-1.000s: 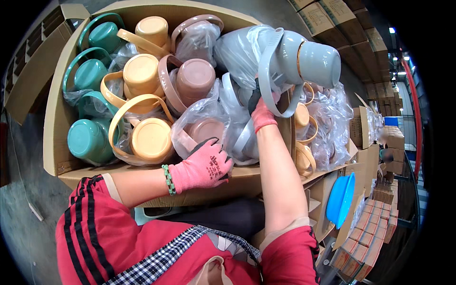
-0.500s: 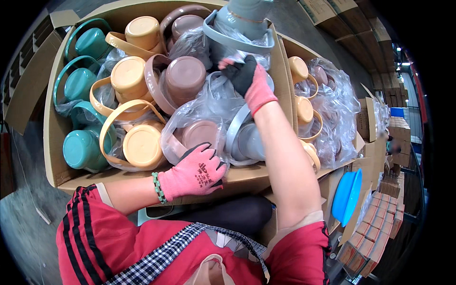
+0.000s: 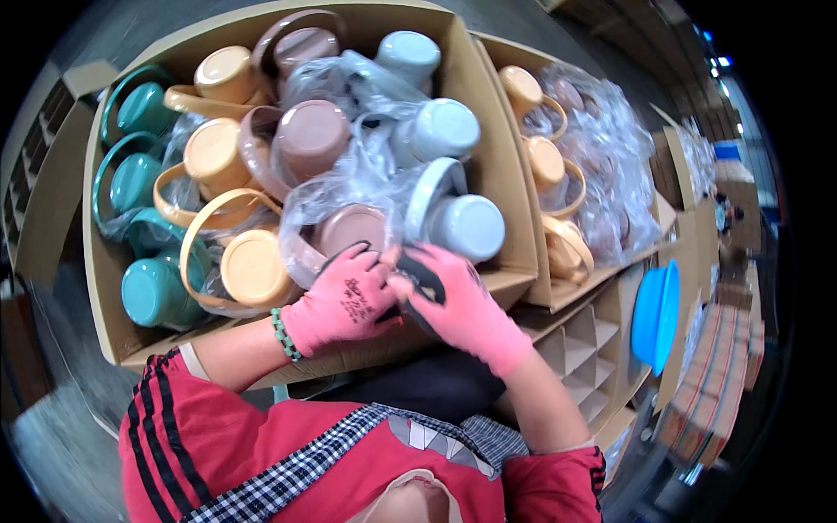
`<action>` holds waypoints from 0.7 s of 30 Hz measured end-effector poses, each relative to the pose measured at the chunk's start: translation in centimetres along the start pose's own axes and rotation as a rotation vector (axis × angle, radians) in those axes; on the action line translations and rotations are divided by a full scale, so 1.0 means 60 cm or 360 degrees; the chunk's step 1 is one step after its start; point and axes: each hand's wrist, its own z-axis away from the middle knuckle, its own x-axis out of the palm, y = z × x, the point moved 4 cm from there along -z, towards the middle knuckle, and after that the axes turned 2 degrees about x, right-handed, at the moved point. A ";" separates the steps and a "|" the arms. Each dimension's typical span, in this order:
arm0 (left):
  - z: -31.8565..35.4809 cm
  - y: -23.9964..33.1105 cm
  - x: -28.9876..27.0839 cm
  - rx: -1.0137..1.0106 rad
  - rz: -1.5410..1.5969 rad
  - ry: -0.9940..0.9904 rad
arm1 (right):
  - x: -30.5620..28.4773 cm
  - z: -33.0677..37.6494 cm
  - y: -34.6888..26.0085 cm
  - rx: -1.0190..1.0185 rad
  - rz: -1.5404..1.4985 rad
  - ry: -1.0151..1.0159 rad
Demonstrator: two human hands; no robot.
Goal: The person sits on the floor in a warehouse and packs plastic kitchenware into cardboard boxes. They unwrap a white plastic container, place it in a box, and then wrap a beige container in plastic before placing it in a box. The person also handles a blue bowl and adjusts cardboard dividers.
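My left hand [image 3: 344,301], in a pink glove with black fingertips, is at the near edge of a cardboard box [image 3: 501,281] with its fingers curled. My right hand [image 3: 458,305], gloved alike, meets it there, thumb and fingers pinched; anything small between them is hidden. Just beyond the fingers lie a mauve plastic vessel [image 3: 350,231] in clear film [image 3: 305,205] and a pale blue vessel [image 3: 471,228] with a hoop handle. More such vessels stand bottom up in rows: green [image 3: 146,292], yellow [image 3: 253,266], mauve and pale blue [image 3: 449,129].
A second box on the right holds yellow vessels [image 3: 545,163] and a heap of clear plastic bags [image 3: 606,187]. Nearer me are a cardboard divider grid [image 3: 586,349] and a bright blue basin [image 3: 656,314]. Stacked cartons [image 3: 711,375] stand farther right.
My right hand has come back from the far right of the box to my left hand. The pale blue vessel raised there now sits lower, bottom up. The view has shifted slightly.
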 end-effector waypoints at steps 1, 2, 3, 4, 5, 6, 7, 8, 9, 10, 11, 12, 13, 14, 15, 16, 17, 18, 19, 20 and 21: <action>-0.002 0.003 -0.001 -0.0064 0.0020 -0.0055 | -0.012 0.038 0.004 -0.0040 0.0094 0.0148; -0.006 0.006 -0.010 -0.0038 -0.0012 0.0033 | -0.022 0.067 0.015 0.0120 -0.0089 0.0054; -0.008 0.010 -0.016 -0.0011 -0.0037 0.0123 | -0.027 0.098 0.024 0.0275 -0.0280 -0.0037; -0.006 0.004 -0.014 -0.0028 -0.0060 0.0165 | -0.025 0.133 0.031 0.0350 -0.0390 0.0095; -0.009 -0.003 -0.017 -0.0082 -0.0035 0.0094 | -0.017 0.165 0.040 0.0421 -0.0477 0.0143; -0.010 -0.007 -0.018 -0.0064 -0.0085 0.0164 | -0.009 0.196 0.042 0.0569 -0.0611 0.0138; -0.010 -0.012 -0.017 -0.0040 -0.0134 0.0231 | 0.002 0.225 0.044 0.0710 -0.0758 0.0138; -0.010 -0.017 -0.012 -0.0007 -0.0229 0.0308 | 0.006 0.244 0.036 0.0675 -0.0921 0.0249; -0.011 0.016 -0.006 0.0010 -0.0320 0.0387 | -0.019 0.292 0.020 0.0558 -0.1020 0.0341; -0.018 0.025 -0.005 -0.0021 -0.0334 0.0375 | -0.043 0.319 0.008 0.0434 -0.1112 0.0461; -0.020 0.026 0.000 0.0005 -0.0374 0.0377 | -0.067 0.348 -0.002 0.0302 -0.1196 0.0573; -0.013 0.007 -0.007 0.0017 -0.0446 0.0432 | -0.073 0.358 -0.013 0.0166 -0.1207 0.0623; -0.011 0.009 -0.006 0.0008 -0.0515 0.0477 | -0.103 0.379 -0.034 -0.0003 -0.1031 0.0720; -0.010 0.010 0.001 0.0022 -0.0509 0.0532 | -0.128 0.409 -0.043 -0.0280 -0.0887 0.0952; -0.007 0.015 0.002 0.0057 -0.0540 0.0610 | -0.151 0.442 -0.061 -0.0416 -0.0753 0.1128; -0.008 0.031 0.006 0.0185 -0.0584 0.0636 | -0.166 0.472 -0.087 -0.0470 -0.0576 0.1352; -0.015 0.049 0.009 0.0311 -0.0601 0.0673 | -0.175 0.498 -0.112 -0.0468 -0.0403 0.1537; -0.027 0.073 0.014 0.0461 -0.0429 0.0701 | -0.175 0.522 -0.132 -0.0422 -0.0247 0.1663; -0.024 0.087 0.019 0.0591 -0.0266 0.0717 | -0.181 0.533 -0.154 -0.0362 -0.0111 0.1544; -0.021 0.123 0.027 0.0585 -0.0147 0.0724 | -0.186 0.535 -0.165 -0.0352 -0.0006 0.1386; -0.024 0.166 0.032 0.0699 -0.0193 0.0572 | -0.179 0.553 -0.163 -0.0266 0.0098 0.1426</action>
